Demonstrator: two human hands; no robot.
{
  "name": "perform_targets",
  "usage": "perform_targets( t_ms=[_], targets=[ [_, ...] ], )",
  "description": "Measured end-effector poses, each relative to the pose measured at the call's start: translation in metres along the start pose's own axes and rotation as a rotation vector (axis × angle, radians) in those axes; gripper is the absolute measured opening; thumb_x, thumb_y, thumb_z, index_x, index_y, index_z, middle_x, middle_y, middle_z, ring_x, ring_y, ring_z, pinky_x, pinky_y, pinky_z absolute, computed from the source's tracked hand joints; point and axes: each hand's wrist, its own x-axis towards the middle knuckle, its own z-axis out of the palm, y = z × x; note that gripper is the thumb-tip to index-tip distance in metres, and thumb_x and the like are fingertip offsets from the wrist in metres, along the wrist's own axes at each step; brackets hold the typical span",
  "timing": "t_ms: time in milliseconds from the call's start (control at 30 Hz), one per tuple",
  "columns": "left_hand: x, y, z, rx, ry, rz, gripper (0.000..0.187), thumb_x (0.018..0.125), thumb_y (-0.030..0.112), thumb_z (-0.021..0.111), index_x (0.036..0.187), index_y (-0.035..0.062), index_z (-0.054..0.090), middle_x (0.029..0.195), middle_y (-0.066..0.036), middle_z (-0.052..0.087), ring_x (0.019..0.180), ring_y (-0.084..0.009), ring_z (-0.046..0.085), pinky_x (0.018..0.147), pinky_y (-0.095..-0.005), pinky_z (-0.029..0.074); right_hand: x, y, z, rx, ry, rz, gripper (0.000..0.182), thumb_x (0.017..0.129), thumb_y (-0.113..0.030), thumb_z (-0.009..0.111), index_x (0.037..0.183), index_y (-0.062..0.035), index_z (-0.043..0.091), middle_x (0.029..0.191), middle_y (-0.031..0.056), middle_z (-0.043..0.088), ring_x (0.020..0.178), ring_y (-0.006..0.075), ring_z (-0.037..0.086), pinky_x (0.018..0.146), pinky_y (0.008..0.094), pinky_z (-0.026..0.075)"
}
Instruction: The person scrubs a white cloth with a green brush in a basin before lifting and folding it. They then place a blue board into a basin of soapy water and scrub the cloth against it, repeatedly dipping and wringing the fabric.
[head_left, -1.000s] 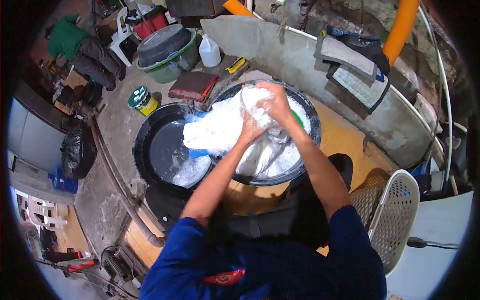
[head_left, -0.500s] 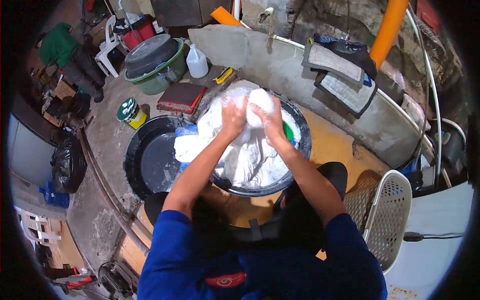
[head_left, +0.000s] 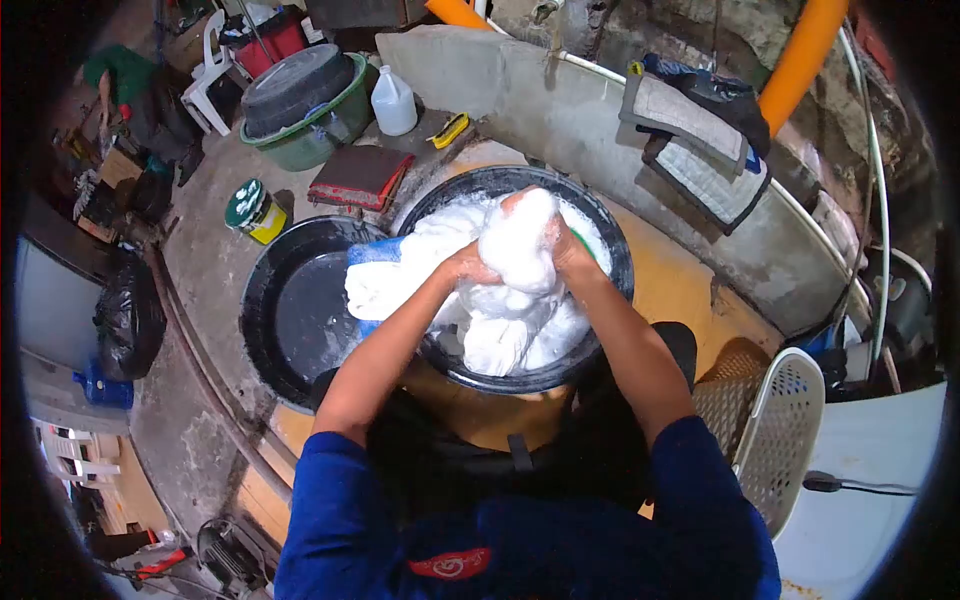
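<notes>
Over the black basin (head_left: pixel 622 285), my left hand (head_left: pixel 470 264) is closed on the near left side of a sudsy white cloth (head_left: pixel 520 238). My right hand (head_left: pixel 572 250) grips the same bundle from the right, its fingers partly hidden by cloth and foam. More wet white laundry (head_left: pixel 495 345) lies heaped in the basin beneath. Some white fabric (head_left: pixel 375 285) spills over a blue washboard-like piece (head_left: pixel 372 252) at the left rim. A bit of green shows behind my right hand.
A second black basin (head_left: pixel 300 330) holds a little water at left. Beyond stand a green tub (head_left: pixel 300 150), a white jug (head_left: pixel 394 102), a yellow-handled brush (head_left: pixel 449 130) and a paint bucket (head_left: pixel 255 210). A perforated basket (head_left: pixel 785 430) is at right. A person (head_left: pixel 130 85) bends over far left.
My hands have moved apart and the cloth bundle between them has become larger and foamier. My left hand has dropped lower. The view has shifted slightly, and the far person bends lower.
</notes>
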Motion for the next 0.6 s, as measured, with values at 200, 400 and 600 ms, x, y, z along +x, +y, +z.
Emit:
perform_targets(
  t_ms=[200, 400, 600],
  targets=[
    [0.021, -0.023, 0.025, 0.236, 0.349, 0.274, 0.064, 0.058, 0.024, 0.074, 0.112, 0.0002, 0.050, 0.106, -0.014, 0.056, 0.101, -0.0259, 0.051, 0.089, -0.0341, 0.040, 0.006, -0.014, 0.007, -0.113, -0.013, -0.016, 0.034, 0.078, -0.014, 0.055, 0.108, -0.0006, 0.046, 0.095, 0.0090, 0.055, 0.080, 0.0170, 0.055, 0.071, 0.0280, 0.046],
    [0.030, -0.031, 0.010, 0.748, 0.820, 0.169, 0.042, 0.062, 0.020, 0.067, 0.098, 0.0011, 0.057, 0.088, -0.017, 0.059, 0.082, -0.0333, 0.055, 0.079, -0.0400, 0.043, -0.003, -0.043, 0.064, -0.649, 0.267, -0.232, 0.049, 0.078, -0.024, 0.061, 0.115, 0.0019, 0.041, 0.103, 0.0144, 0.053, 0.089, 0.0213, 0.053, 0.079, 0.0306, 0.044],
    [0.015, -0.021, 0.025, 1.064, 0.638, 0.065, 0.043, 0.070, 0.013, 0.055, 0.112, 0.0018, 0.050, 0.075, -0.017, 0.060, 0.071, -0.0342, 0.057, 0.071, -0.0402, 0.045, -0.007, 0.030, 0.045, -0.684, 0.621, -0.187, 0.043, 0.080, -0.028, 0.062, 0.106, 0.0017, 0.047, 0.092, 0.0086, 0.056, 0.082, 0.0169, 0.054, 0.073, 0.0282, 0.044]
  ],
)
